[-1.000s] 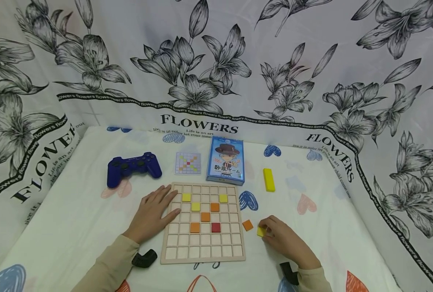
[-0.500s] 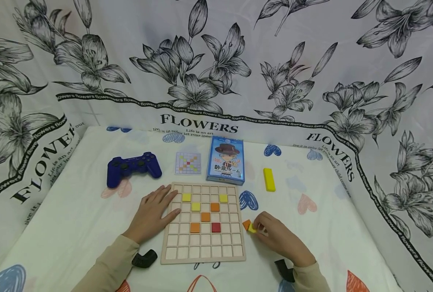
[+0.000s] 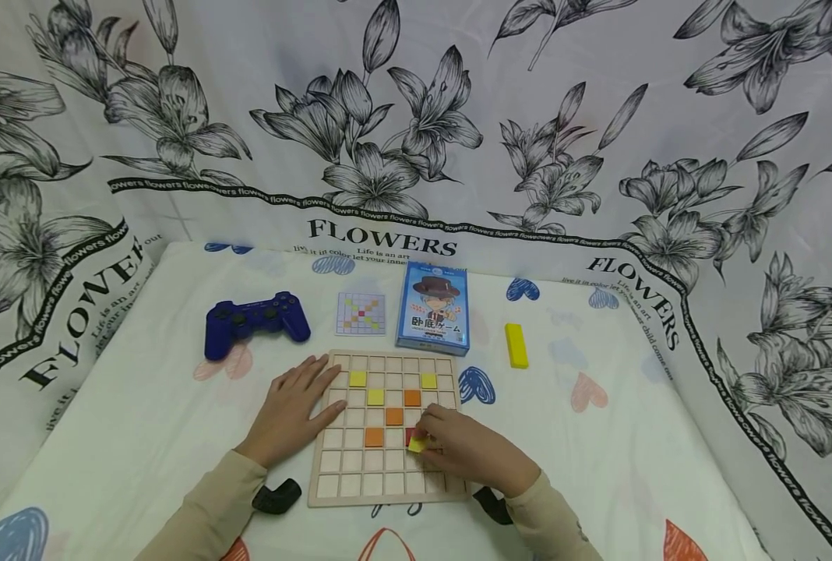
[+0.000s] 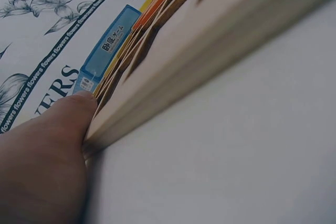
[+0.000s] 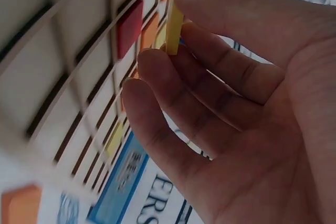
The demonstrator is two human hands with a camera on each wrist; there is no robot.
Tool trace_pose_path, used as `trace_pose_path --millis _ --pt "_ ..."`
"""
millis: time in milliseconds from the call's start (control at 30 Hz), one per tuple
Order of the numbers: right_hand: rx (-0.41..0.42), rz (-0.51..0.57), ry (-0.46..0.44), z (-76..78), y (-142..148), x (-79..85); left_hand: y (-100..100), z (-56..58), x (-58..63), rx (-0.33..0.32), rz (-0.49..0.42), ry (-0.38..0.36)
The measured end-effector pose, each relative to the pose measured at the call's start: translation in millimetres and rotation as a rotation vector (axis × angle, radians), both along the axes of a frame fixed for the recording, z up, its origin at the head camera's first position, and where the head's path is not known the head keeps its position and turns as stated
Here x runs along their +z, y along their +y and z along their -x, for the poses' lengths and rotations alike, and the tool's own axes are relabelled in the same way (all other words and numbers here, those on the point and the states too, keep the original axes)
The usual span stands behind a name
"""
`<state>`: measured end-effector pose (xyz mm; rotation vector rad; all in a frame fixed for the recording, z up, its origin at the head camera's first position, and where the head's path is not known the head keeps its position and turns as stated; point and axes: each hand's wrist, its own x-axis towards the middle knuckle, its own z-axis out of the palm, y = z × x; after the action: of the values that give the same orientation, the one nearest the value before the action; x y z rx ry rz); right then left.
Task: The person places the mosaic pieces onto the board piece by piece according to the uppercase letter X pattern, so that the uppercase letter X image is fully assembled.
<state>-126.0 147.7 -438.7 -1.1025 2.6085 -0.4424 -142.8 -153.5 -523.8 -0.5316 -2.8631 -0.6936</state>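
Thumb and fingertips of my right hand (image 3: 468,448) pinch a yellow square tile (image 5: 175,24) over the gridded wooden board (image 3: 349,485). In the head view the tile overlaps a red tile (image 5: 130,27) in one cell. My left hand (image 3: 290,409) rests on the board's left edge with its fingers extended; the thumb (image 4: 73,111) shows at the edge in the left wrist view. Several orange and yellow tiles lie in other cells, such as an orange tile (image 3: 394,417) near the middle. A loose orange tile (image 5: 20,205) beside the board is hidden behind my right hand in the head view.
Behind the board lie a small card with a coloured grid (image 3: 361,314) and a blue game box (image 3: 433,308). A yellow block (image 3: 517,345) is at the right, a blue game controller (image 3: 256,323) at the back left. Flower-printed cloth (image 3: 360,156) rises behind.
My right hand has carried the yellow tile left, from the cloth right of the board, past the loose orange tile, to over the board near the red tile. My left hand stays put.
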Motion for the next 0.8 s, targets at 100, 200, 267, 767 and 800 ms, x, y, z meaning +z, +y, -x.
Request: trace_pose_path --millis 100,200,267,767,800 --pt "0.093 0.014 0.070 1.6 -18 -0.9 -1 -0.2 0.0 0.000 -0.001 0.000" --pt "0.166 0.016 0.118 1.8 -33 -1.8 -1 -0.3 -0.1 -0.001 -0.007 -0.005" --pt "0.208 0.008 0.143 1.2 -42 -2.5 -1 0.0 -0.4 -0.001 -0.008 -0.008" --pt "0.325 -0.147 0.332 -3.5 -82 -10.5 0 -0.8 2.4 -0.001 -0.008 -0.020" --pt "0.325 -0.145 0.334 -3.7 -83 -10.4 -1 -0.7 2.4 -0.001 -0.008 -0.019"
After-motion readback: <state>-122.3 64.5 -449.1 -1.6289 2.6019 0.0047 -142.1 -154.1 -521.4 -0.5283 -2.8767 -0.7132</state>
